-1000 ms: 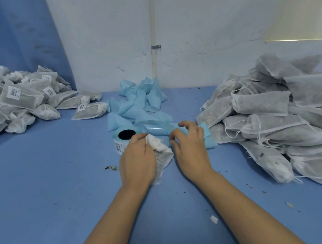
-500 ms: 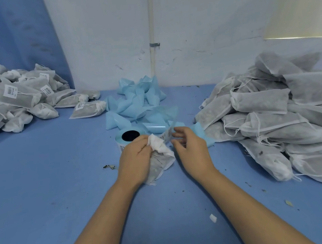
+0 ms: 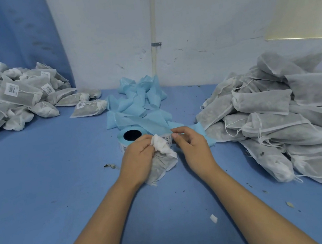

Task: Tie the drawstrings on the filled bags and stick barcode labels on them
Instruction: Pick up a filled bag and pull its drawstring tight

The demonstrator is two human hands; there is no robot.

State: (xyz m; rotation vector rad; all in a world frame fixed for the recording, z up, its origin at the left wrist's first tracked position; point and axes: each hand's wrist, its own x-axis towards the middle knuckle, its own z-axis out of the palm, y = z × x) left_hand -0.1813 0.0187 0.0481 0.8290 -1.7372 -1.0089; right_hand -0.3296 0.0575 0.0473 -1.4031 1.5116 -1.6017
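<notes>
**Blue tabletop, one bag in hand, a label at the fingertips**

Blue tabletop (image 3: 51, 176) carries everything, and the bag (image 3: 162, 162) being worked lies just in front of the label roll (image 3: 129, 136), its gathered white neck pointing up toward the roll. The left hand (image 3: 138, 161) is curled round that neck and grips it. The right hand (image 3: 191, 146), just right of the bag, pinches a white printed label (image 3: 167, 137) between thumb and forefinger, right at the roll's near right edge. The label touches the top of the bag's neck.

Behind the roll, pale blue liner (image 3: 139, 104) trails off in a crumpled heap. Well to the roll's left sits a pile of tied bags (image 3: 11, 95) showing barcode labels. To its right is a bigger heap of grey bags (image 3: 277, 117) with loose drawstrings and no labels showing. Some leaf bits (image 3: 109, 165) lie left of the roll, and a white scrap (image 3: 213, 218) lies well in front of it. Beyond the liner, a pipe (image 3: 153, 31) runs up a scuffed white wall (image 3: 205, 25).
</notes>
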